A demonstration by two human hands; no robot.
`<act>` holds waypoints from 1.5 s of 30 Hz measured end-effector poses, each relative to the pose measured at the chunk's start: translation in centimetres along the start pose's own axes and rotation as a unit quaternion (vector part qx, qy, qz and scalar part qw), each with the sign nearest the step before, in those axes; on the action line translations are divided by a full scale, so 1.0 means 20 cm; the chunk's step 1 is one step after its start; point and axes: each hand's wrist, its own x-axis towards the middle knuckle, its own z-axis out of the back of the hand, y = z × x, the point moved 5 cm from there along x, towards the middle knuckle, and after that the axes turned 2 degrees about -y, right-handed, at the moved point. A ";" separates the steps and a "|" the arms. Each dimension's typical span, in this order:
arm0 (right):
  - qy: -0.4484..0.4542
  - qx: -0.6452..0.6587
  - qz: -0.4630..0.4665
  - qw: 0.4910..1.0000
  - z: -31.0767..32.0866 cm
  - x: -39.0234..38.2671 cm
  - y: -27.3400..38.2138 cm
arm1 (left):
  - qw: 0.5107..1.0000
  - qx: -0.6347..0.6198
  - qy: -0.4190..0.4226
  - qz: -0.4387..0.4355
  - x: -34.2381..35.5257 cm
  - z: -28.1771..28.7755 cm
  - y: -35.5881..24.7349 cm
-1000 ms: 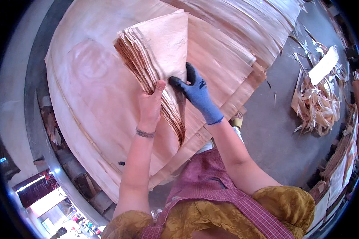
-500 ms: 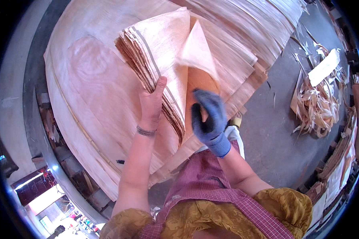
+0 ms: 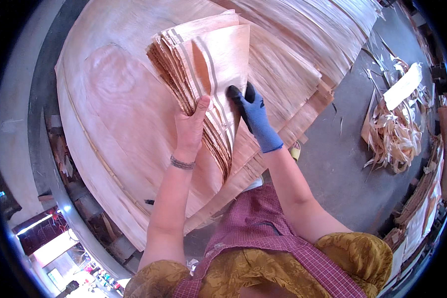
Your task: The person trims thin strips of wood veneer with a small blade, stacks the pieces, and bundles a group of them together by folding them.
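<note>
My bare left hand (image 3: 189,128) is closed round the lower left edge of a bundle of thin wood veneer sheets (image 3: 170,67), its thumb lying on top. Many layered, ragged edges show along the bundle's left side. My right hand (image 3: 257,116), in a blue knit glove with black-coated fingers, pinches the right side of a pale veneer sheet (image 3: 229,52) with a grey stripe near its left edge. That sheet bows up from the bundle, leaving a gap along its left edge. The right fingers are hidden behind the sheet; the thumb presses on its front.
Beneath the bundle lies a broad pile of large veneer sheets (image 3: 119,114), its layers stepped at the right. A heap of veneer scraps (image 3: 395,129) lies on the grey floor (image 3: 328,164) at the right. More stacked sheets (image 3: 417,198) stand along the far right.
My right hand has moved up from below the bundle and closed on the striped sheet. That sheet, previously folded up at the right, now lies over the bundle. My left hand keeps its hold.
</note>
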 end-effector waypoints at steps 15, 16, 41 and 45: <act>-0.087 -0.346 0.145 0.923 -0.10 -0.11 0.25 | 0.999 0.029 -0.012 0.022 0.02 0.04 0.02; -0.085 -0.240 0.083 0.963 -0.05 -0.04 0.14 | 0.999 0.028 -0.006 0.023 0.02 0.01 0.01; 0.003 -0.182 0.034 0.983 -0.09 0.00 0.14 | 0.998 0.001 -0.015 -0.054 0.01 -0.03 -0.06; 0.002 -0.080 0.074 0.994 -0.01 0.01 0.09 | 1.000 -0.003 0.006 -0.029 0.03 -0.02 -0.02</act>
